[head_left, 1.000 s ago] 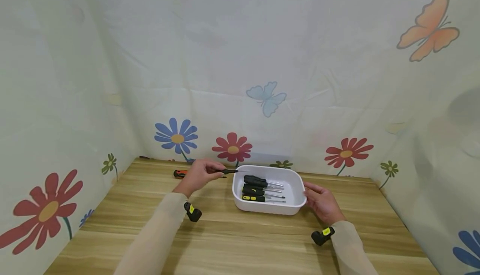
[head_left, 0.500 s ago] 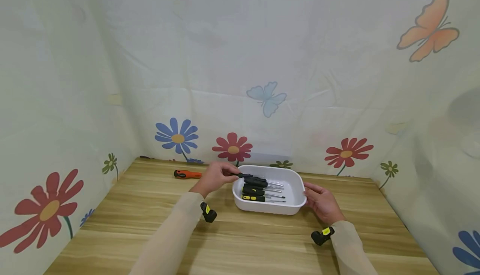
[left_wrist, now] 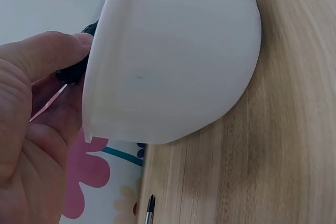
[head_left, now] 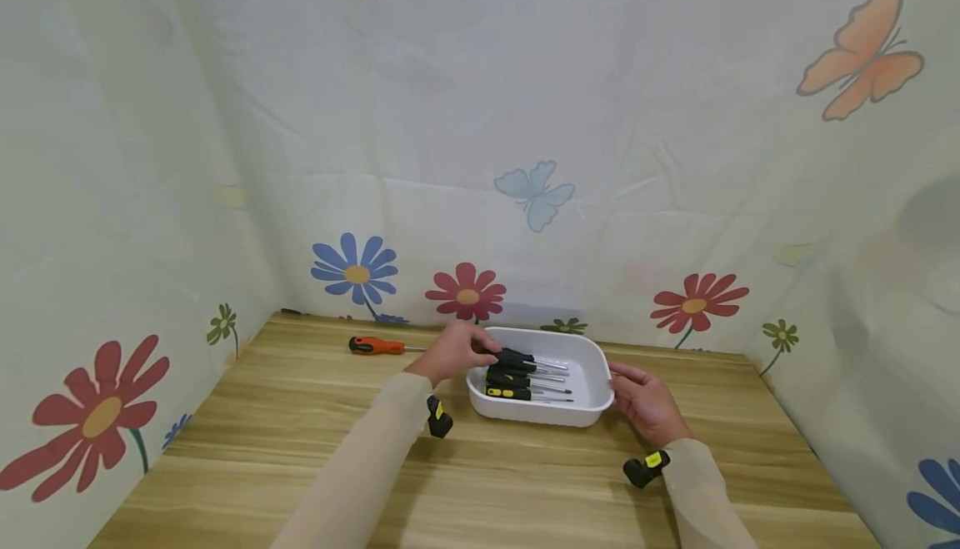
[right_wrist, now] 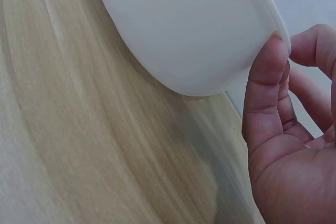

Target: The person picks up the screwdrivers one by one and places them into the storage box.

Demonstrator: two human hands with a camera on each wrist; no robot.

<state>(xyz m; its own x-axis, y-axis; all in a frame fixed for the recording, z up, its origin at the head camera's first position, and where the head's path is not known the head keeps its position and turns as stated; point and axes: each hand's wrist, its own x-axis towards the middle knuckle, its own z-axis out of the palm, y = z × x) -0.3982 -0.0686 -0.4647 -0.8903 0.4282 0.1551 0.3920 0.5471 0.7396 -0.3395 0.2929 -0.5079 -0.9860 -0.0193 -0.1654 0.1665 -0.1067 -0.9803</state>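
Note:
My left hand (head_left: 453,351) reaches over the left rim of a white plastic tub (head_left: 540,414). Between its thumb and fingers it pinches the black handle of a screwdriver (left_wrist: 72,73), partly hidden behind the tub wall in the left wrist view. Inside the tub, several screwdrivers (head_left: 508,394) with black or black-and-yellow handles lie side by side, shafts pointing right. At the opposite end, my right hand (head_left: 648,409) holds the tub's rim, thumb (right_wrist: 269,64) against the outer wall and index finger over the edge.
An orange-and-black screwdriver (head_left: 377,346) lies on the wooden table (head_left: 480,482) left of the tub, near the back edge. A curtain (head_left: 420,132) printed with flowers and butterflies stands behind and along both sides.
My left hand has moved right and brought the black screwdriver down into the tub beside the others. The orange screwdriver has come into fuller view. My right hand stays at the rim.

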